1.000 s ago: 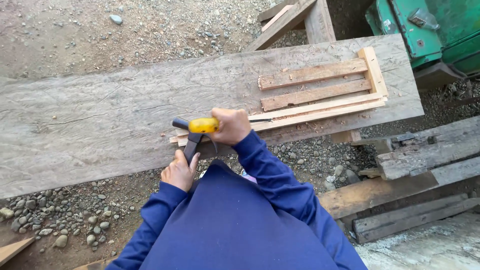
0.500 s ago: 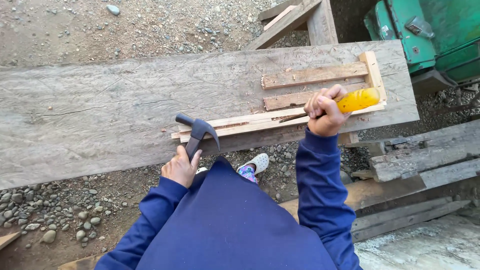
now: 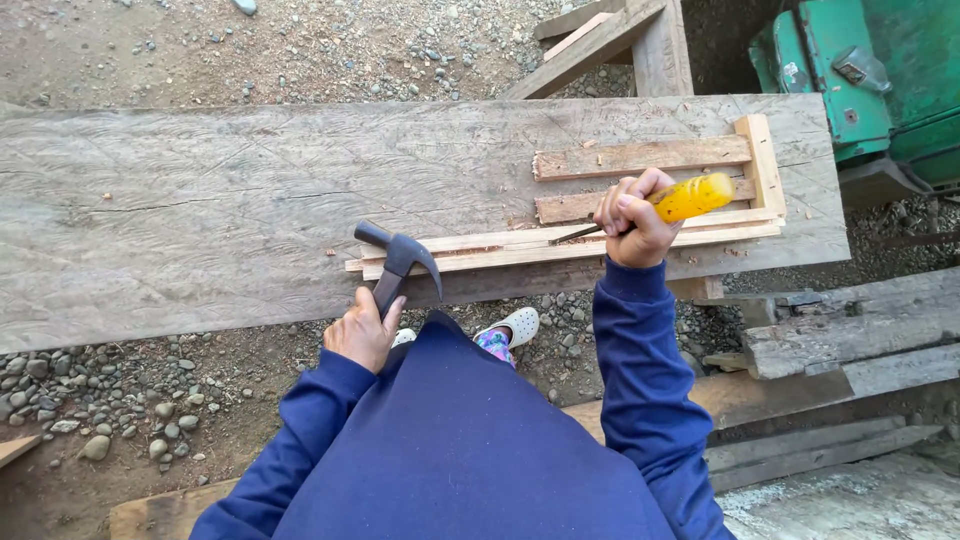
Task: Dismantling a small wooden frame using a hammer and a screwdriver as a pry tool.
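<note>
Right hand clamped on yellow-handled chisel, now out along the slats, away from the hammer; blade laid into a seam there. Left hand closed on hammer, head up by the slats' near end. Looks like prying elsewhere.

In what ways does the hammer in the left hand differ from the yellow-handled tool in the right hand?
The black claw hammer is dark all over, while the yellow-handled chisel-like tool has a bright plastic grip and a thin metal blade. The hammer's head hangs above the edge of the weathered plank, whereas the tool's blade points into the thin wooden slats. The left hand grips the hammer low; the right hand closes around the tool's middle. Both are held firmly.
</note>
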